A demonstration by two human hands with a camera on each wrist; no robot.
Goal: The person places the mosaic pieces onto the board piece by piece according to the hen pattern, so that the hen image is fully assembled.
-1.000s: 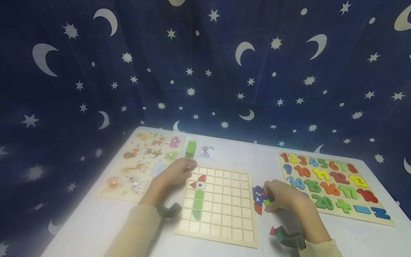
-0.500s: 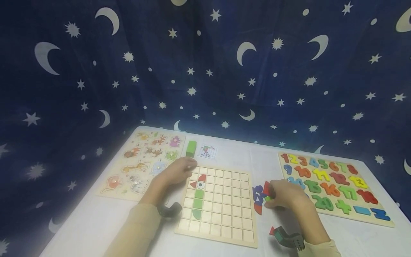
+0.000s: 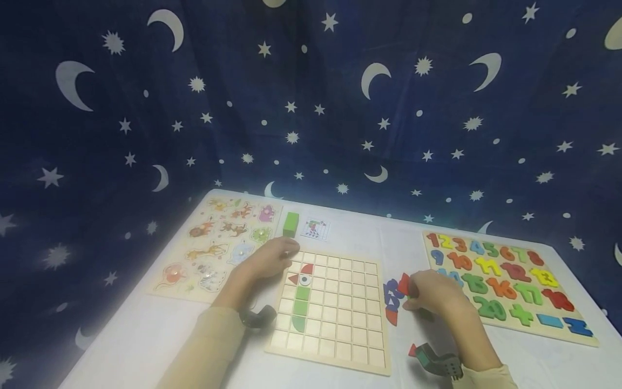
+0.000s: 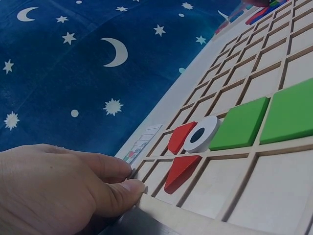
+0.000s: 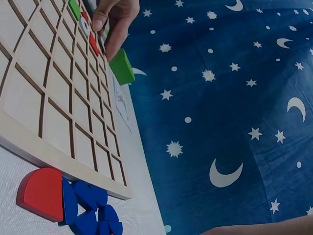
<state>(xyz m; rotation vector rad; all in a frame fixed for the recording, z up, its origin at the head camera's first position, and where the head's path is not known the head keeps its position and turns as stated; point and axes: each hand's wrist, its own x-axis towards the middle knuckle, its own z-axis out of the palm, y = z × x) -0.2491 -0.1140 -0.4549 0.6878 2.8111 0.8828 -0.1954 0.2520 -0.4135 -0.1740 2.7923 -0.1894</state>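
Note:
The wooden grid board (image 3: 340, 319) lies in the middle of the table. Its far left corner is held between the thumb and fingers of my left hand (image 4: 63, 186). Along the board's left side sit a red quarter-round (image 4: 181, 137), a red triangle (image 4: 182, 172), a white eye disc (image 4: 208, 128), two green squares (image 4: 240, 125) and a green quarter-round (image 3: 298, 323). Right of the board, my right hand (image 3: 434, 292) pinches a red piece (image 3: 404, 283), its shape partly hidden by the fingers. Blue pieces (image 5: 88, 223) and a red rounded piece (image 5: 43, 195) lie beside it.
A green block (image 3: 291, 223) and a small pattern card (image 3: 316, 229) lie behind the board. An animal puzzle (image 3: 194, 270) is at left, a number puzzle (image 3: 515, 289) at right. A red triangle (image 3: 412, 350) lies near my right wrist camera (image 3: 434, 361).
My right hand has drawn slightly back to the right from the blue pieces, and the red piece at its fingertips shows more. My left hand stays at the board's corner.

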